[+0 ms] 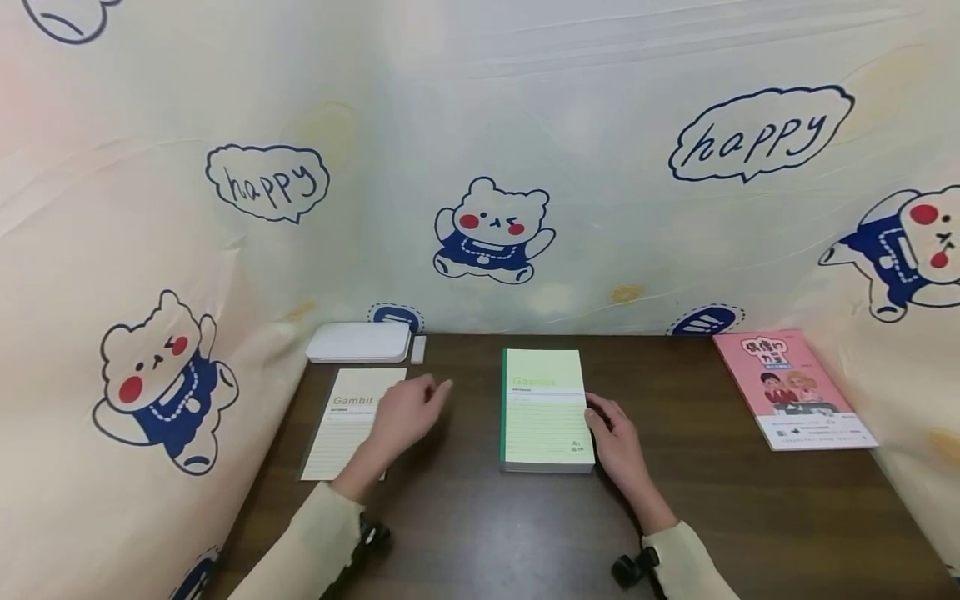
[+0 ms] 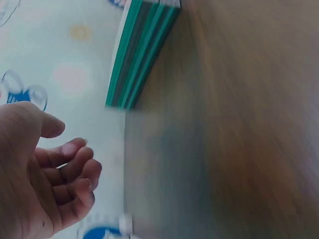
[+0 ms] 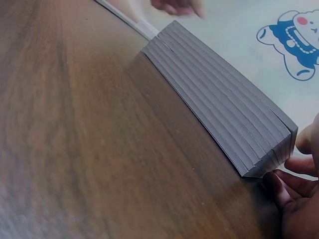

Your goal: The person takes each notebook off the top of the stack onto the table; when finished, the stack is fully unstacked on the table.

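A thick stack of notebooks (image 1: 543,408) with a light green cover and a green spine lies in the middle of the wooden table. My right hand (image 1: 617,437) touches the stack along its right side; in the right wrist view the fingertips (image 3: 271,181) meet one corner of its page block. Over the cream "Gambit" notebook (image 1: 341,437) on the left hovers my left hand (image 1: 408,412), covering part of that notebook. The left wrist view shows this hand (image 2: 55,174) with loosely bent fingers and nothing held, apart from the stack's green spines (image 2: 142,50).
Behind the cream notebook, a white flat case (image 1: 360,342) lies near the back edge, with a small white block (image 1: 418,350) beside it. A pink book (image 1: 791,392) lies at the far right. Printed cloth (image 1: 600,208) hangs around the table (image 1: 487,533).
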Action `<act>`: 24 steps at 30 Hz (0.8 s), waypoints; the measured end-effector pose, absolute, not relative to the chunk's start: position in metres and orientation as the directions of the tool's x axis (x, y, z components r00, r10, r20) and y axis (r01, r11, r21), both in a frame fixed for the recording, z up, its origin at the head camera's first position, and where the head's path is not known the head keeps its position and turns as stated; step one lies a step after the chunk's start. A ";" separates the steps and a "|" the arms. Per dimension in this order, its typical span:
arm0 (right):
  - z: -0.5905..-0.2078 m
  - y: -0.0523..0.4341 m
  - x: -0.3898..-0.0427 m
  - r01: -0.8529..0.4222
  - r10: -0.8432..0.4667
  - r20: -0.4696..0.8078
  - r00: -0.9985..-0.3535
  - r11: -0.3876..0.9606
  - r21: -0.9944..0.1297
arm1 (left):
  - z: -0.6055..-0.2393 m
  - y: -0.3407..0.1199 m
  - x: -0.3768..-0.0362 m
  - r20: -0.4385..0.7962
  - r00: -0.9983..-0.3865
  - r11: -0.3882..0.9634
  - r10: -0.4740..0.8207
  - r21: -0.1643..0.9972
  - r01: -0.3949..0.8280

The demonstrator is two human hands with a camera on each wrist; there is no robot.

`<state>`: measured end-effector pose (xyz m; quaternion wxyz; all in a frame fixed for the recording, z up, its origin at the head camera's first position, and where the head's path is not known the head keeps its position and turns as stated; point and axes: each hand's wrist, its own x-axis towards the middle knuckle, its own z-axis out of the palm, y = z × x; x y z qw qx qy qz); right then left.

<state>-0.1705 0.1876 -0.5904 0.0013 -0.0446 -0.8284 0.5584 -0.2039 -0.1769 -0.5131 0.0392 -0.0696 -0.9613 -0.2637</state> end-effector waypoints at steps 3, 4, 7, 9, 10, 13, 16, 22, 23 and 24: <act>-0.589 0.185 -0.170 0.072 0.072 -0.050 -0.996 0.361 -0.930 | -0.517 -0.146 -0.215 0.042 -0.987 0.846 0.158 0.510 0.157; -0.588 0.185 -0.170 0.073 0.073 -0.050 -0.996 0.358 -0.931 | -0.519 -0.136 -0.217 0.011 -0.985 0.841 0.172 0.519 0.153; -0.586 0.185 -0.170 0.078 0.082 -0.052 -0.995 0.354 -0.932 | -0.529 -0.112 -0.222 -0.049 -0.974 0.830 0.222 0.533 0.162; -0.586 0.186 -0.170 0.079 0.088 -0.051 -0.995 0.354 -0.932 | -0.536 -0.101 -0.223 -0.072 -0.964 0.822 0.256 0.542 0.178; -0.586 0.185 -0.170 0.081 0.088 -0.053 -0.995 0.353 -0.932 | -0.539 -0.098 -0.222 -0.080 -0.960 0.818 0.267 0.546 0.182; -0.587 0.183 -0.170 0.074 0.085 -0.048 -0.995 0.346 -0.935 | -0.547 -0.095 -0.220 -0.088 -0.956 0.804 0.281 0.565 0.185; -0.588 0.183 -0.170 0.063 0.084 -0.036 -0.996 0.344 -0.937 | -0.549 -0.096 -0.218 -0.083 -0.959 0.782 0.270 0.599 0.169; -0.589 0.186 -0.171 0.046 0.083 -0.019 -0.996 0.338 -0.940 | -0.546 -0.111 -0.213 -0.077 -0.969 0.774 0.236 0.618 0.139; -0.590 0.187 -0.171 0.043 0.083 -0.016 -0.996 0.337 -0.941 | -0.545 -0.114 -0.212 -0.078 -0.971 0.781 0.227 0.610 0.133; -0.589 0.188 -0.171 0.040 0.084 -0.012 -0.996 0.338 -0.940 | -0.544 -0.118 -0.211 -0.079 -0.973 0.788 0.217 0.603 0.126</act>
